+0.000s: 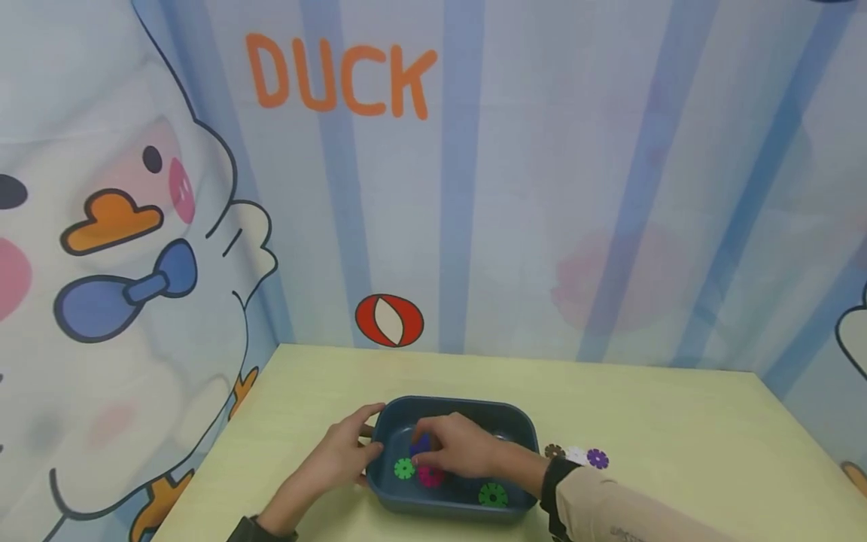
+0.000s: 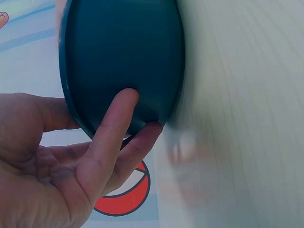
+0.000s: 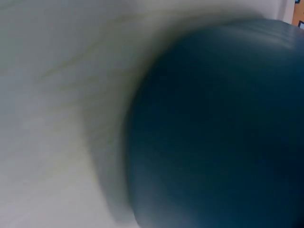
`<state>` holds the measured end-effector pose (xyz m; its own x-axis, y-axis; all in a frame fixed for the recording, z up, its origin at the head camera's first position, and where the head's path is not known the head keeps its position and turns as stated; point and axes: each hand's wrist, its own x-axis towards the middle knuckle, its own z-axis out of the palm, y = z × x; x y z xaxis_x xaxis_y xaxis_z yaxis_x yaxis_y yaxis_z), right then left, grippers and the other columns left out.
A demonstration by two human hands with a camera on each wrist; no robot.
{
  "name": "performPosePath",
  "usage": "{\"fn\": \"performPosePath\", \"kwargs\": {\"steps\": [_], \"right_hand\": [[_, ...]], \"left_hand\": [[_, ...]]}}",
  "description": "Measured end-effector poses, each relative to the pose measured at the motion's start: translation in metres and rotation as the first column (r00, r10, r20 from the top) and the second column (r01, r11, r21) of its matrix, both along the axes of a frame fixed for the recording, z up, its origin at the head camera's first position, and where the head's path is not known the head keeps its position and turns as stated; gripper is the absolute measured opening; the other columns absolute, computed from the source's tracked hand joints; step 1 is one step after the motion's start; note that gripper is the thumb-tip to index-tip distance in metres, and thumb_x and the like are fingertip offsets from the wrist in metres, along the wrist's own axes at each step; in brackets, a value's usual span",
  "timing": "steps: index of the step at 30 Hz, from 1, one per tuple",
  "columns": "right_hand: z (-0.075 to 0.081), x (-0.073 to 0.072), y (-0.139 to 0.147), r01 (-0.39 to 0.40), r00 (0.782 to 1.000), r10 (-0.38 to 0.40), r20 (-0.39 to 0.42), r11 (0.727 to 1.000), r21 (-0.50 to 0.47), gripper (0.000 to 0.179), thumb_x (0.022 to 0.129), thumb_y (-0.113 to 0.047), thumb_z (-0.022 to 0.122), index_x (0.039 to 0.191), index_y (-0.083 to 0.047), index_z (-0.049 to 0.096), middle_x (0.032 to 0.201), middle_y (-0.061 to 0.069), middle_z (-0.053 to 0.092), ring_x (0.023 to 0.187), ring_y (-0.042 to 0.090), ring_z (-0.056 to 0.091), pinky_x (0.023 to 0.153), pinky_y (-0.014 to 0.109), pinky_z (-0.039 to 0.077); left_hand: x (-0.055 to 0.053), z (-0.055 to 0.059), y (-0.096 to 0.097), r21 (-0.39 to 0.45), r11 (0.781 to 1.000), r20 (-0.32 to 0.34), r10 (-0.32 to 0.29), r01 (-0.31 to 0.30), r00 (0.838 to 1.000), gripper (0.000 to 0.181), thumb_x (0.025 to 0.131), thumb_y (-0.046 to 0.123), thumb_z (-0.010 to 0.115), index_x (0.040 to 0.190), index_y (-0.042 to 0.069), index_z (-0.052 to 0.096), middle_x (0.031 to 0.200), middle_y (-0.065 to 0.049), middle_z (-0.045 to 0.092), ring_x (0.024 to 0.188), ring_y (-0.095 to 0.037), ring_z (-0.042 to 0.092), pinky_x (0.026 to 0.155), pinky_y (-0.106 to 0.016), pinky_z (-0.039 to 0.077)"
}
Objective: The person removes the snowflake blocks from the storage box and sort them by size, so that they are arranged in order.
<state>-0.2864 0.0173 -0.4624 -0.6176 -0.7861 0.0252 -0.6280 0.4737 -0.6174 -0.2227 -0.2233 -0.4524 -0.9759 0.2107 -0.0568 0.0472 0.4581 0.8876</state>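
Observation:
A dark teal plastic tub (image 1: 467,510) stands on the table. My left hand (image 1: 342,455) grips its left end; in the left wrist view, fingers (image 2: 111,128) press the outer wall while the thumb goes behind the rim. Inside the tub, my right hand (image 1: 463,446) pinches a blue snowflake disc (image 1: 421,444) between thumb and index finger, partly covering it. Just below lies a pink disc (image 1: 430,476), with a light green one (image 1: 404,469) to its left. A darker green disc (image 1: 493,494) is near the tub's front right. The right wrist view shows only the tub's blurred outside.
Brown (image 1: 554,451), white (image 1: 576,455) and purple (image 1: 597,458) discs lie in a row on the pale yellow table (image 1: 650,414), right of the tub and behind the right forearm. A duck-printed cloth (image 1: 515,188) hangs along the table's back and left edges.

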Motion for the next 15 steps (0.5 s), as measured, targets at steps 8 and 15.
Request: {"fn": "performPosePath", "kwargs": {"steps": [8, 15], "right_hand": [[-0.004, 0.007, -0.014, 0.054, 0.999, -0.053, -0.014, 0.997, 0.063, 0.024, 0.096, -0.026, 0.08, 0.116, -0.015, 0.073, 0.071, -0.012, 0.064, 0.059, 0.0, 0.056, 0.053, 0.017, 0.047], [-0.013, 0.003, -0.019, 0.016, 0.999, -0.014, -0.03, 0.996, 0.091, 0.027, 0.096, -0.027, 0.08, 0.117, -0.012, 0.073, 0.064, -0.015, 0.061, 0.053, -0.002, 0.056, 0.05, 0.015, 0.046]], "left_hand": [[-0.001, 0.0, -0.001, 0.0, 1.0, 0.011, -0.007, 0.007, 1.0, 0.065, 0.099, -0.004, 0.063, 0.159, 0.001, 0.039, 0.13, -0.038, 0.063, 0.093, -0.033, 0.076, 0.053, -0.041, 0.066], [-0.001, -0.001, -0.001, -0.007, 1.0, 0.021, -0.006, 0.006, 1.0, 0.065, 0.099, -0.004, 0.063, 0.16, 0.001, 0.039, 0.13, -0.037, 0.063, 0.091, -0.031, 0.076, 0.053, -0.04, 0.066]]}}
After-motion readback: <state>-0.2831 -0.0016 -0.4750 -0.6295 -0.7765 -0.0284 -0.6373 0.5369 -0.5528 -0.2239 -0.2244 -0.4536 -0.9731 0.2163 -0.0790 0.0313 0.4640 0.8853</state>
